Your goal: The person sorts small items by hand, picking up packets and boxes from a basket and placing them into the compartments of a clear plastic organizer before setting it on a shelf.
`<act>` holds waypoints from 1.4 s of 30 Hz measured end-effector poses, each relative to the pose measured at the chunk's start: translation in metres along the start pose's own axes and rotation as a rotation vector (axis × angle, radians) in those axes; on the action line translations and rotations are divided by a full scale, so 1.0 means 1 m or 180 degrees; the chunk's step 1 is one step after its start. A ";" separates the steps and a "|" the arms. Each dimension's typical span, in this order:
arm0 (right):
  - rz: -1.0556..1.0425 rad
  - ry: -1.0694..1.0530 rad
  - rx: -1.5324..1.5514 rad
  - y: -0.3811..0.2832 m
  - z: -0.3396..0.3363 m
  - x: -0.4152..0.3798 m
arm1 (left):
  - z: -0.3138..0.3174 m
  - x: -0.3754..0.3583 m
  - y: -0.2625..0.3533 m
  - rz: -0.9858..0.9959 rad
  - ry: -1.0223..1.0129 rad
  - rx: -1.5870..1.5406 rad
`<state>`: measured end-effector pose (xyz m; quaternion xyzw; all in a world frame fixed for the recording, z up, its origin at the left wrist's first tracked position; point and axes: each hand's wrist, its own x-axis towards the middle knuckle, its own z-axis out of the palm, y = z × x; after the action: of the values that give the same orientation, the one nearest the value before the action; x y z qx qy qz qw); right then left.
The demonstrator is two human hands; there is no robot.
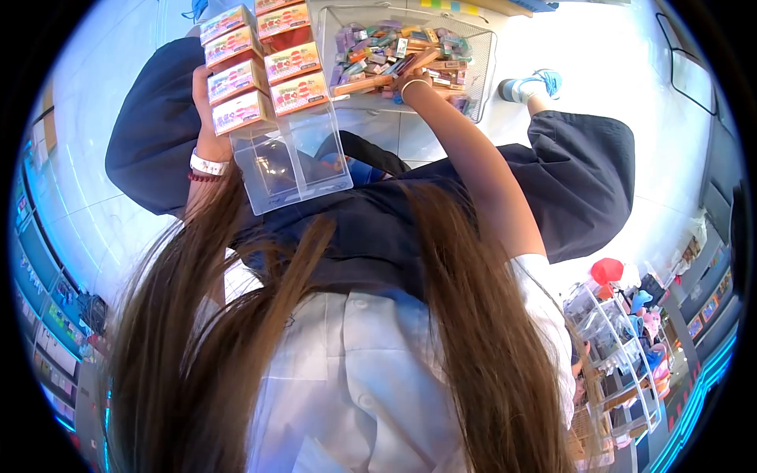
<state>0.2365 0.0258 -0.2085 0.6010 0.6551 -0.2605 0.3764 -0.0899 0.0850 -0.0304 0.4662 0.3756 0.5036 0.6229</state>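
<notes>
Left hand point(203, 98) beside boxes point(298, 93) — right point(412, 80) among packets point(378, 57).

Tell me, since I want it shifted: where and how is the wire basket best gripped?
Probably by the rim at both short ends of the wire basket, from left and right: it is oblong and filled with loose small packs, so a level lift suits.

Scene bright, floor near blown out upper right. Blue glow along both side edges. Fisheye: edges bend, corners black. Glare on clear plastic tray point(303, 188). Bottom-right rack point(631, 355) soft, maybe lens blur.
</notes>
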 end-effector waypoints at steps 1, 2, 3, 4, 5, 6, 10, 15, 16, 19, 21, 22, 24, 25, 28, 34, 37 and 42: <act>-0.0123 -0.0213 0.0139 0.001 -0.002 0.001 | -0.001 0.001 0.000 -0.0116 0.0058 -0.0124; -0.0247 -0.0429 0.0274 0.001 -0.004 0.001 | -0.002 0.001 0.001 -0.0234 0.0120 -0.0250; -0.0249 -0.0429 0.0271 0.005 0.001 0.007 | -0.001 0.002 0.002 -0.0322 0.0127 -0.0395; -0.0386 -0.0423 0.0201 0.009 0.008 0.015 | 0.000 0.002 0.003 -0.0382 0.0127 -0.0490; -0.0526 -0.0422 0.0129 0.011 0.017 0.022 | 0.002 0.002 0.005 -0.0426 0.0118 -0.0579; -0.0534 -0.0434 0.0126 0.011 0.012 0.018 | 0.002 0.001 0.005 -0.0459 0.0101 -0.0633; -0.0069 -0.0709 0.0662 0.022 -0.009 0.012 | 0.003 0.002 0.005 -0.0524 0.0054 -0.0823; -0.1208 -0.1160 -0.1192 0.031 -0.058 0.006 | 0.006 0.003 0.008 -0.0568 0.0018 -0.0983; -0.1209 -0.1160 -0.1192 0.037 -0.062 0.004 | 0.007 0.004 0.008 -0.0578 0.0011 -0.1019; -0.1553 -0.0133 -0.0129 0.065 -0.059 0.011 | 0.009 0.003 0.011 -0.0628 -0.0021 -0.1164; -0.1166 -0.0188 0.0166 0.078 -0.063 0.016 | 0.011 0.003 0.014 -0.0664 -0.0053 -0.1304; -0.0770 -0.0247 0.0461 0.083 -0.068 0.013 | 0.012 0.003 0.015 -0.0682 -0.0070 -0.1380; -0.0688 -0.0261 0.0785 0.107 -0.056 0.033 | 0.014 0.003 0.017 -0.0711 -0.0099 -0.1482; -0.0747 -0.0136 0.0863 0.114 -0.065 0.027 | 0.015 0.002 0.018 -0.0713 -0.0105 -0.1521; -0.0700 0.0128 0.1162 0.134 -0.067 0.022 | 0.017 0.002 0.018 -0.0740 -0.0146 -0.1641; -0.0557 0.0323 0.2306 0.165 -0.068 0.025 | 0.020 0.004 0.020 -0.0777 -0.0191 -0.1794; -0.0258 0.0429 0.2419 0.166 -0.073 0.024 | 0.020 0.005 0.021 -0.0797 -0.0206 -0.1838; 0.0120 0.1080 0.2835 0.178 -0.053 0.049 | 0.021 0.005 0.023 -0.0805 -0.0237 -0.1852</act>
<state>0.4028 0.1222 -0.1974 0.7497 0.5209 -0.4073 -0.0255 -0.0758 0.0872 -0.0024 0.2363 0.2477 0.4911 0.8010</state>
